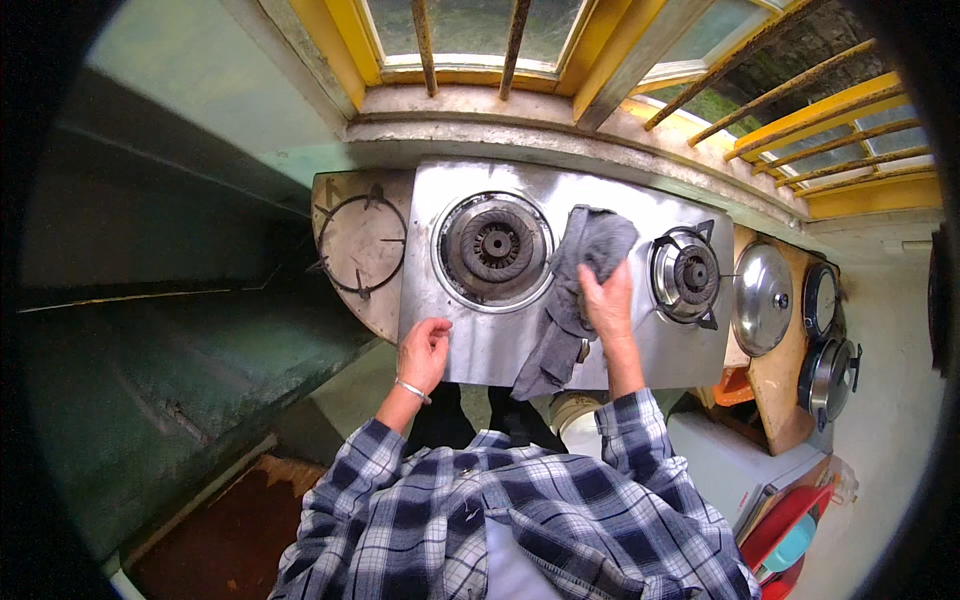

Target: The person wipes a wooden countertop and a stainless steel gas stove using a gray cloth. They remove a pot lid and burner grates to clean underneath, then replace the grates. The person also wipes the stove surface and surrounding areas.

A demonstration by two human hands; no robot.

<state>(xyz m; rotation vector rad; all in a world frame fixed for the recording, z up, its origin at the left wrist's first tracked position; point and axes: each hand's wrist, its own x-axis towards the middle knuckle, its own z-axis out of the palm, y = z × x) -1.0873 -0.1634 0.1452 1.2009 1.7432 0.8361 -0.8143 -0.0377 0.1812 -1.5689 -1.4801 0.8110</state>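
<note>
My right hand (609, 298) grips a grey cloth (574, 300) against the stainless steel top of a gas stove (484, 349), between its two burners. The cloth's lower end hangs over the stove's front edge. My left hand (426, 352), with a bangle at the wrist, is by the front left corner with its fingers loosely curled and nothing held. To the left, the large burner (497, 244) has no pan support on it. A black ring-shaped pan support (322, 255) lies on the worn board beside the stove. The right burner (694, 274) bears its pan support.
Right of the stove are a domed metal lid (763, 298), a dark-rimmed round lid or pan (820, 300) and a lidded pot (829, 379). A barred window (469, 67) is behind. A white bucket (581, 427) stands below the front edge; a dark green ledge (225, 367) runs left.
</note>
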